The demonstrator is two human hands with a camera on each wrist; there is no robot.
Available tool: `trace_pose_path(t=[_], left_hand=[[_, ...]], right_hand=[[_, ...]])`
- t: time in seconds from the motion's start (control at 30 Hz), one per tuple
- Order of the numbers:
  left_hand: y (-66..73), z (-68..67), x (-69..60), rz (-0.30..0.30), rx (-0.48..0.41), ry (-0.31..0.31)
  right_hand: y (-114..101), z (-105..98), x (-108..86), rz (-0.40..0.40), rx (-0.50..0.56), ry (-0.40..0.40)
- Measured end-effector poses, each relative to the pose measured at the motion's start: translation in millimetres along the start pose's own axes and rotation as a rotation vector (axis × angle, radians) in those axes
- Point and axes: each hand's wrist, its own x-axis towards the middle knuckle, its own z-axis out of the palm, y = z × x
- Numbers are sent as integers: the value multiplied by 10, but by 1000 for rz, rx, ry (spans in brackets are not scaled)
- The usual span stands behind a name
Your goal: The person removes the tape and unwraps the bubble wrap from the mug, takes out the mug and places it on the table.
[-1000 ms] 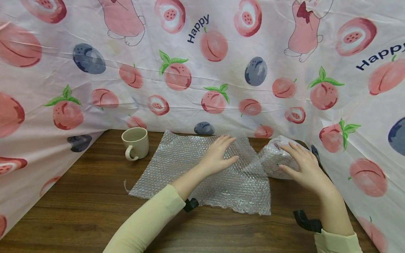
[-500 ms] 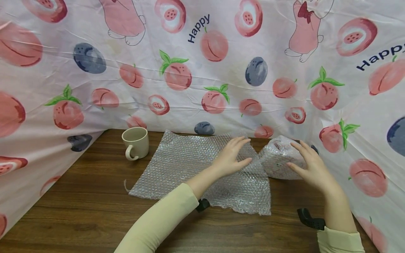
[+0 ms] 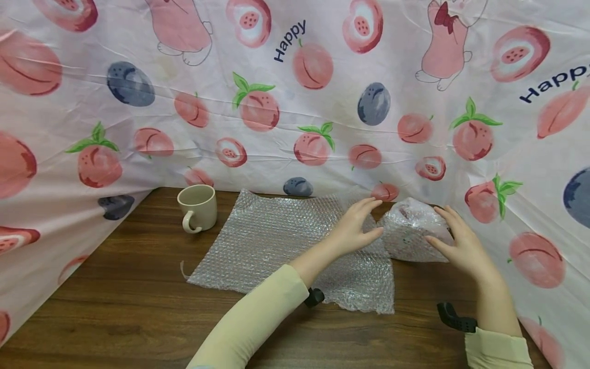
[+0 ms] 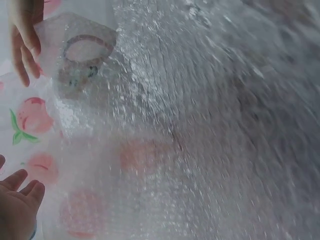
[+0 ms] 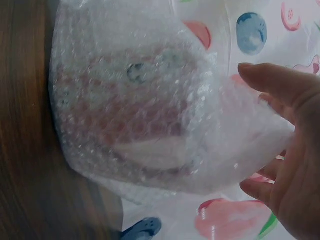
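A bundle wrapped in bubble wrap (image 3: 410,233) sits at the back right of the table. Through the layers in the right wrist view, the bubble-wrapped bundle (image 5: 135,100) shows a round rim and a reddish-brown band; its kind is hidden. My right hand (image 3: 465,251) is at the bundle's right side, thumb and fingers spread around the loose end of the wrap; whether they touch it I cannot tell. My left hand (image 3: 352,230) hovers over the right part of a flat bubble wrap sheet (image 3: 272,241), fingers extended, holding nothing.
A beige mug (image 3: 198,209) stands at the back left of the brown wooden table (image 3: 115,307), its handle towards the front. Fruit-printed fabric (image 3: 322,102) hangs behind the table and along both sides.
My left hand has moved right across the sheet towards the bundle. My right hand has shifted slightly right, drawing back from the front of the bundle. Mug and sheet look unmoved.
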Motion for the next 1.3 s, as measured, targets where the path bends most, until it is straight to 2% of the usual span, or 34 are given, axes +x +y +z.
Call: trace_pose_path(t=[0.3,0.53,0.83,1.03,1.3], left_hand=[[54,129,111,-34,-34,-31],[74,177,189,-69,-51,-30],[157,233,302,-90,-66,-36],[195,295,376,-156,-84,-59],[193,380,479,-219,-66,-92]], right_hand=[[112,18,-3,77,56,16],[188,55,-18,105,129,32],[354,127,-38,139,281,-10],[458,169,-75,188,347,-35],[505,218,-85,203,401,-61]])
